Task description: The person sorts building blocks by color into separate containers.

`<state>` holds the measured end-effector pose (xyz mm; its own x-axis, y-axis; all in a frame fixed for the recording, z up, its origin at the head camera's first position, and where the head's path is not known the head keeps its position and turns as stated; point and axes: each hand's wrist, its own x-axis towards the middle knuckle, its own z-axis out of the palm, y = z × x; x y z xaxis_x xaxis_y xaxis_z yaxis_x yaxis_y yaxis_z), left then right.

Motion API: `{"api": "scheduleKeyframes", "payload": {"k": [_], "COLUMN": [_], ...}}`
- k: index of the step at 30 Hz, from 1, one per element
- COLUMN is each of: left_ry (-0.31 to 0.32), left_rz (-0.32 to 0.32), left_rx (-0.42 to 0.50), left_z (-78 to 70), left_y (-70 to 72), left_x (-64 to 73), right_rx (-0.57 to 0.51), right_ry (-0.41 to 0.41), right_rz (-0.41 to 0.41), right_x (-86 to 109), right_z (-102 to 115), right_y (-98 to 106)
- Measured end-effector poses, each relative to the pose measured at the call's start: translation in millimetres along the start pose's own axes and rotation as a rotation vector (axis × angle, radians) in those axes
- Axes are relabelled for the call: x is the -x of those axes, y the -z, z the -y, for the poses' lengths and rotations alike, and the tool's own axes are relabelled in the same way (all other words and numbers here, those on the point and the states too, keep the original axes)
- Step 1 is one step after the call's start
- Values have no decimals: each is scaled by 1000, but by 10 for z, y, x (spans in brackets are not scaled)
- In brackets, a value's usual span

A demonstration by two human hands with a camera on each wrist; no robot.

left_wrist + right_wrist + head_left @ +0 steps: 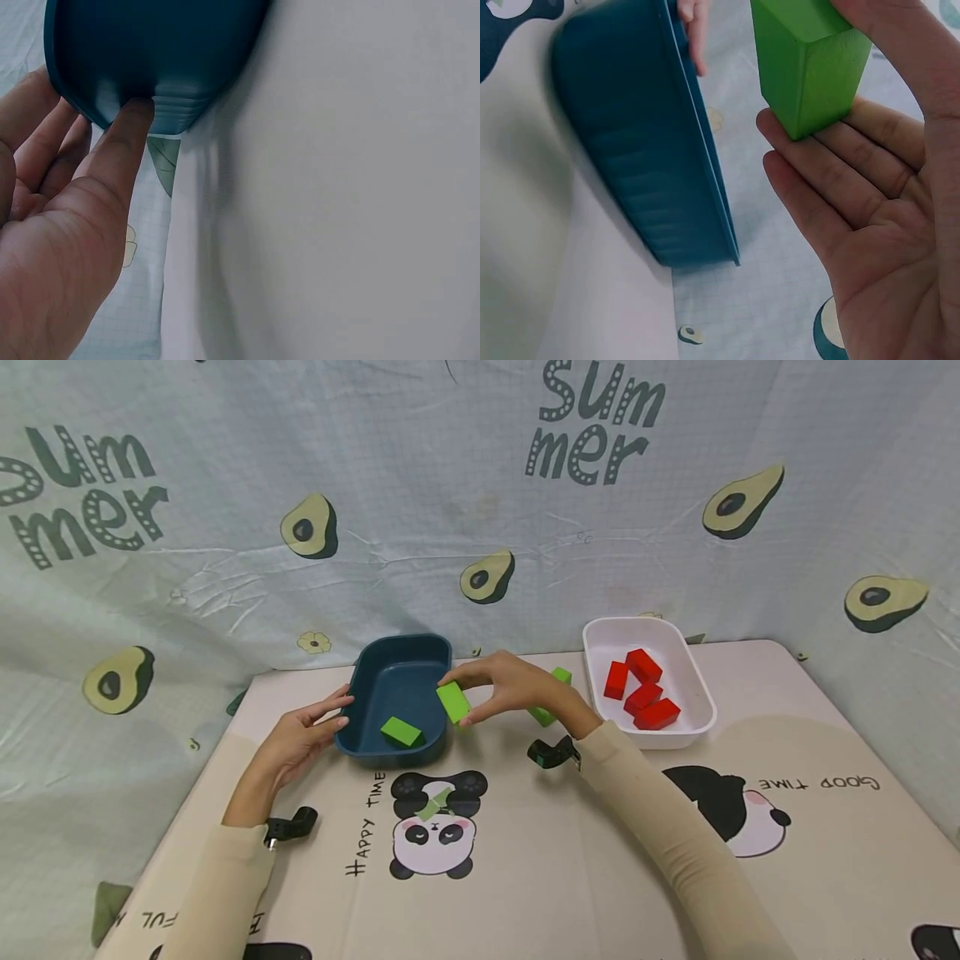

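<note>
- We see the right grip (pixel 517 685) nearly closed, thumb and fingertips pinching a green block (pixel 453 702) just beside the right rim of the blue tub (pixel 397 673); the right wrist view shows the block apart from that rim
- We find the left grip (pixel 298 735) at the tub's left rim, thumb and fingers on either side of its edge
- Inside the tub we see a loose green block (pixel 402 732) near the front wall, bare floor behind it
- Behind the right wrist we make out more green (pixel 561 675), too hidden for us to count
- Further right, we see four red blocks (pixel 643 697) in a white tray (pixel 698 718)
- Both containers stand near the back edge of the pale pink worktop (pixel 555 877), with open room in front
- Beyond, we see an avocado-print cloth (pixel 405 460) hanging
</note>
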<state>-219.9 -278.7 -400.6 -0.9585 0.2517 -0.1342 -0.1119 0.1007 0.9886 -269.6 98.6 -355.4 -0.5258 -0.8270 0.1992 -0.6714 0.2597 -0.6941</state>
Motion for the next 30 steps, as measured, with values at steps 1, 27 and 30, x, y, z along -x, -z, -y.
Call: {"api": "scheduleKeyframes", "payload": {"k": [1,27,30], "left_ry": [0,8,7], "left_rz": [0,-8,-13], "left_rx": [5,-3,-12], "left_z": [0,14,7], "left_y": [-1,-1,-3], "left_x": [-1,0,-1], "right_rx": [0,37,39], "right_ry": [-1,59,63], "right_rz": [-1,12,16], "right_x": [-3,-149,-170], "right_z": [3,-3,2], "right_y": [1,-18,-15]}}
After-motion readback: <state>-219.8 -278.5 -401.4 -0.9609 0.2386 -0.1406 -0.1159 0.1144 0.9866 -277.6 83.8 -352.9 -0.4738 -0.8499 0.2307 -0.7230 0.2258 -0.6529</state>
